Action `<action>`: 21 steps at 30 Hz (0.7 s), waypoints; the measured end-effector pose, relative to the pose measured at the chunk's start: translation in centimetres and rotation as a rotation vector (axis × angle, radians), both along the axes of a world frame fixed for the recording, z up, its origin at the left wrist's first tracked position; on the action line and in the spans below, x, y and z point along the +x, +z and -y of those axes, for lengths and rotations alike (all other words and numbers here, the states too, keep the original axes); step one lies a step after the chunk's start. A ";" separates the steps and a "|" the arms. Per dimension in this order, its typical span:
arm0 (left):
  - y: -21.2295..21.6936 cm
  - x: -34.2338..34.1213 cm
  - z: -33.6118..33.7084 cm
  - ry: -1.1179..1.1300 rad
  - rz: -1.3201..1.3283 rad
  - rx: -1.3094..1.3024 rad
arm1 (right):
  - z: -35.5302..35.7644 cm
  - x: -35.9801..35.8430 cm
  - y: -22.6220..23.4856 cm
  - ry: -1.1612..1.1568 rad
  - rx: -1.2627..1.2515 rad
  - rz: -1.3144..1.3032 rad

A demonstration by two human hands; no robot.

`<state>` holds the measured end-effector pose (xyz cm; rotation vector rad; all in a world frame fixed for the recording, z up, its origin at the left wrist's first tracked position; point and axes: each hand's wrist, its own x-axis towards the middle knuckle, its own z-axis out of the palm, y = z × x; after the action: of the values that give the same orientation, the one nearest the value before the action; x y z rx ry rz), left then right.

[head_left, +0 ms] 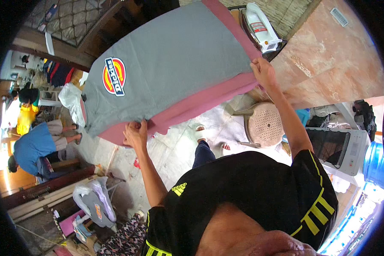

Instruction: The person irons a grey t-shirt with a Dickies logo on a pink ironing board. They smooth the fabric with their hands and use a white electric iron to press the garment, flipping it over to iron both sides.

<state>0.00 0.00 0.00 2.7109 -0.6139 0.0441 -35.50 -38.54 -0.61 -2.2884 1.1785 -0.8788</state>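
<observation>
A grey shirt [170,55] with a red, yellow and blue printed emblem [114,77] is spread over an ironing board. The board's dusty-pink cover [209,96] shows along the near side and the right end. My left hand [136,134] is closed on the shirt's near edge, toward the board's narrow left end. My right hand [264,71] is closed at the near right corner, where the shirt's hem meets the pink cover; its fingertips pinch the cloth there. A white iron [260,27] rests on a holder just past the board's right end.
A round plastic stool [266,123] stands below the board's right end. A pinkish marbled tabletop [337,55] is at the right, with a white heater-like appliance [341,149] lower down. A person in blue [36,147] bends at the left. Bagged grey garments [96,202] lie lower left.
</observation>
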 end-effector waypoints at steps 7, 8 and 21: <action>7.6 2.4 3.6 -0.530 -0.448 0.488 | -1.6 0.0 0.1 -0.093 -0.142 -0.108; 8.6 3.7 5.6 -0.663 -0.427 0.464 | -1.4 0.6 0.4 -0.117 -0.126 -0.101; 6.8 8.6 53.0 -1.447 0.428 -0.209 | -2.8 2.5 2.0 -0.230 -0.044 -0.063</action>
<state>8.55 -53.00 6.81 1.4956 -2.3042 0.2805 -33.03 -35.78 1.42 -2.2605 1.4870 -0.9280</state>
